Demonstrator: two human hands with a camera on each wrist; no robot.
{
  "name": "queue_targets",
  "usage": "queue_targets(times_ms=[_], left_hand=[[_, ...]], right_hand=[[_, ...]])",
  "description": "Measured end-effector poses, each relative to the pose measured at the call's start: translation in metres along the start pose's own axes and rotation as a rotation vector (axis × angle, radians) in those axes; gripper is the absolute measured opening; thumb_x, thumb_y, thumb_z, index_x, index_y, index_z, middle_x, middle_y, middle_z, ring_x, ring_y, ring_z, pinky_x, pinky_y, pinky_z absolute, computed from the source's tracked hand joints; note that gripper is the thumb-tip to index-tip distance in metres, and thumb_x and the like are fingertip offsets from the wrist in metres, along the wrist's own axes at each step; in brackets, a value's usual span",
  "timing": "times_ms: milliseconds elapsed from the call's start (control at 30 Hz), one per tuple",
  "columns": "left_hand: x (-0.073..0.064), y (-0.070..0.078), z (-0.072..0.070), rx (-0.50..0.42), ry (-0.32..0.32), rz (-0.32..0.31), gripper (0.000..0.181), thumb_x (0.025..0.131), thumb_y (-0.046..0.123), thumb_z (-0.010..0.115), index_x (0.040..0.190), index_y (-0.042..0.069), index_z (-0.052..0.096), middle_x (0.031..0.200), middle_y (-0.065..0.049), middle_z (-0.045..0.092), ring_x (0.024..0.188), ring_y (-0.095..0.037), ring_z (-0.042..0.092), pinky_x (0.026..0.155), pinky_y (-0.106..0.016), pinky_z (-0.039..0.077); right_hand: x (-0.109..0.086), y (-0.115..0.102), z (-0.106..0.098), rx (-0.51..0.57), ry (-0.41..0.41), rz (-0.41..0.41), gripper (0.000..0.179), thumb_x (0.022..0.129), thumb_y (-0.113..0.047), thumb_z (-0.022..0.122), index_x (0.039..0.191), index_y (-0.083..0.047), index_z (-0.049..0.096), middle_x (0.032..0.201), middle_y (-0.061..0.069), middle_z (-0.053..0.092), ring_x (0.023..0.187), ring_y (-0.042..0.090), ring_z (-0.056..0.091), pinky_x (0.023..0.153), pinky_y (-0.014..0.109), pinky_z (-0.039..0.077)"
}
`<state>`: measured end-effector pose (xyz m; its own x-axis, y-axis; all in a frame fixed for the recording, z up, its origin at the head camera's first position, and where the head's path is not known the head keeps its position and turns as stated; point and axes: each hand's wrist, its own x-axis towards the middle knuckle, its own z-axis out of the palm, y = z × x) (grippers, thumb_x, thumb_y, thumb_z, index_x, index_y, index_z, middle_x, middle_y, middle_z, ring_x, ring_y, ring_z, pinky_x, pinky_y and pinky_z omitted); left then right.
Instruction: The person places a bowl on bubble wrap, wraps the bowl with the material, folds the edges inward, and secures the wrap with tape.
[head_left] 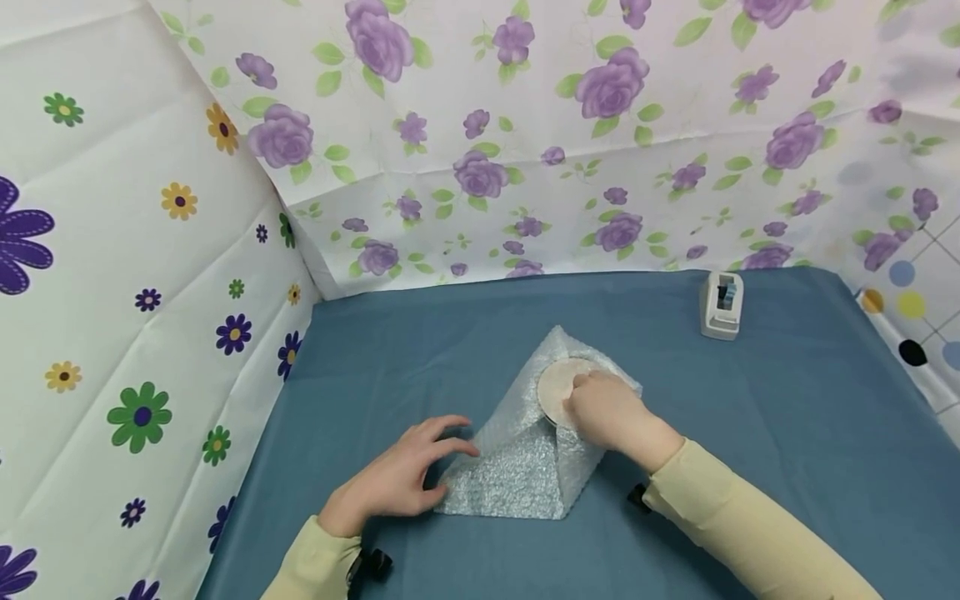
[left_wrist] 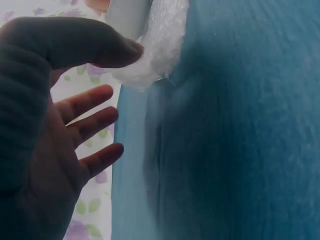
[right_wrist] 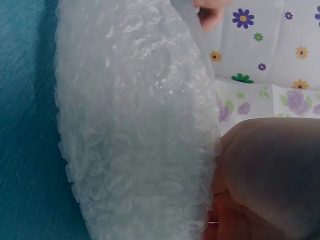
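Note:
A sheet of bubble wrap (head_left: 510,475) lies on the blue cloth, its lower part folded over. On it sits a round cream-coloured dish or disc (head_left: 558,387), partly hidden by my right hand (head_left: 607,408). That hand has its fingers curled at the dish's right side and holds the raised wrap there; the fingertips are hidden. In the right wrist view the bubble wrap (right_wrist: 135,125) stands up before the curled fingers (right_wrist: 225,215). My left hand (head_left: 405,467) is spread with bent fingers at the wrap's left corner. Its thumb overlaps the bubble wrap (left_wrist: 165,45) in the left wrist view.
A white tape dispenser (head_left: 722,306) stands at the back right of the blue cloth (head_left: 420,350). White sheets with purple flowers (head_left: 480,175) and coloured daisies (head_left: 142,417) hang behind and to the left. Dotted tile-patterned material (head_left: 930,308) borders the right side.

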<state>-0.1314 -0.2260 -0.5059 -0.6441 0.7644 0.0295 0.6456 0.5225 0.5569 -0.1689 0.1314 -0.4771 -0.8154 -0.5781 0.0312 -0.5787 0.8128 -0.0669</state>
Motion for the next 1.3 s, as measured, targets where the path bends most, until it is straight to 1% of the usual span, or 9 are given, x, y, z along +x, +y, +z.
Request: queue_targets(times_ms=[133, 233, 333, 400, 600, 767, 900, 1133, 1300], left_hand=[[-0.0040, 0.0019, -0.0020, 0.025, -0.054, -0.002, 0.066, 0.089, -0.007, 0.071, 0.141, 0.033, 0.068, 0.168, -0.008, 0.037, 0.154, -0.031, 0.036, 0.113, -0.066, 0.039], [-0.0047, 0.0018, -0.0027, 0.052, -0.084, -0.001, 0.074, 0.086, -0.015, 0.061, 0.138, 0.037, 0.072, 0.169, -0.006, 0.037, 0.157, -0.030, 0.031, 0.117, -0.064, 0.036], [-0.0050, -0.0001, -0.0016, 0.075, -0.089, 0.013, 0.077, 0.085, -0.018, 0.054, 0.133, 0.039, 0.076, 0.168, -0.005, 0.039, 0.158, -0.032, 0.028, 0.119, -0.064, 0.034], [-0.0051, -0.0016, -0.0007, 0.086, -0.081, 0.023, 0.074, 0.087, -0.018, 0.054, 0.129, 0.039, 0.078, 0.168, -0.005, 0.040, 0.159, -0.035, 0.028, 0.118, -0.066, 0.033], [-0.0054, -0.0029, -0.0013, 0.075, -0.068, 0.009, 0.058, 0.092, -0.013, 0.065, 0.118, 0.036, 0.083, 0.167, -0.005, 0.042, 0.159, -0.037, 0.027, 0.119, -0.068, 0.031], [-0.0059, -0.0014, -0.0039, 0.062, -0.058, -0.010, 0.045, 0.092, -0.004, 0.077, 0.110, 0.036, 0.085, 0.166, -0.004, 0.044, 0.159, -0.034, 0.027, 0.120, -0.067, 0.029], [-0.0071, -0.0010, -0.0038, 0.053, -0.064, -0.028, 0.035, 0.091, 0.005, 0.085, 0.104, 0.037, 0.085, 0.164, -0.003, 0.047, 0.160, -0.032, 0.027, 0.120, -0.067, 0.028], [-0.0080, 0.0000, -0.0039, 0.017, -0.074, -0.044, 0.027, 0.090, 0.012, 0.089, 0.098, 0.038, 0.085, 0.163, 0.001, 0.049, 0.160, -0.032, 0.026, 0.122, -0.066, 0.026], [-0.0071, 0.0004, -0.0040, -0.043, -0.044, -0.014, 0.019, 0.087, 0.021, 0.092, 0.096, 0.037, 0.085, 0.164, 0.004, 0.048, 0.161, -0.032, 0.025, 0.122, -0.069, 0.024]], right_hand=[[-0.0017, -0.0006, -0.0028, 0.043, -0.029, 0.022, 0.037, 0.106, -0.015, 0.067, 0.071, -0.008, 0.074, 0.079, 0.006, 0.061, 0.072, 0.028, 0.060, 0.075, 0.046, 0.057], [-0.0020, -0.0007, -0.0041, 0.069, -0.045, 0.037, 0.036, 0.106, -0.016, 0.068, 0.071, -0.008, 0.074, 0.080, 0.006, 0.062, 0.072, 0.028, 0.061, 0.074, 0.046, 0.058], [-0.0015, -0.0002, -0.0055, 0.092, -0.049, 0.036, 0.036, 0.106, -0.015, 0.069, 0.070, -0.009, 0.073, 0.080, 0.006, 0.061, 0.071, 0.027, 0.061, 0.073, 0.045, 0.058], [-0.0013, 0.0000, -0.0069, 0.108, -0.052, 0.036, 0.037, 0.106, -0.015, 0.069, 0.069, -0.009, 0.072, 0.079, 0.005, 0.060, 0.070, 0.026, 0.061, 0.072, 0.044, 0.058], [-0.0014, 0.0018, -0.0067, 0.115, -0.033, 0.026, 0.035, 0.105, -0.015, 0.069, 0.071, -0.009, 0.073, 0.079, 0.004, 0.060, 0.070, 0.026, 0.061, 0.071, 0.044, 0.058], [-0.0018, 0.0021, -0.0047, 0.107, 0.007, 0.015, 0.034, 0.104, -0.015, 0.070, 0.071, -0.008, 0.071, 0.077, 0.004, 0.058, 0.069, 0.026, 0.061, 0.070, 0.045, 0.057], [-0.0026, 0.0018, -0.0028, 0.102, 0.037, 0.008, 0.034, 0.103, -0.014, 0.071, 0.070, -0.008, 0.071, 0.076, 0.003, 0.058, 0.068, 0.026, 0.060, 0.069, 0.045, 0.057], [-0.0036, 0.0024, -0.0009, 0.101, 0.071, -0.010, 0.034, 0.103, -0.013, 0.071, 0.070, -0.007, 0.071, 0.075, 0.004, 0.058, 0.068, 0.026, 0.059, 0.070, 0.045, 0.055], [-0.0039, 0.0022, -0.0006, 0.107, 0.068, -0.005, 0.035, 0.103, -0.013, 0.071, 0.069, -0.008, 0.070, 0.075, 0.003, 0.057, 0.067, 0.026, 0.059, 0.070, 0.045, 0.055]])
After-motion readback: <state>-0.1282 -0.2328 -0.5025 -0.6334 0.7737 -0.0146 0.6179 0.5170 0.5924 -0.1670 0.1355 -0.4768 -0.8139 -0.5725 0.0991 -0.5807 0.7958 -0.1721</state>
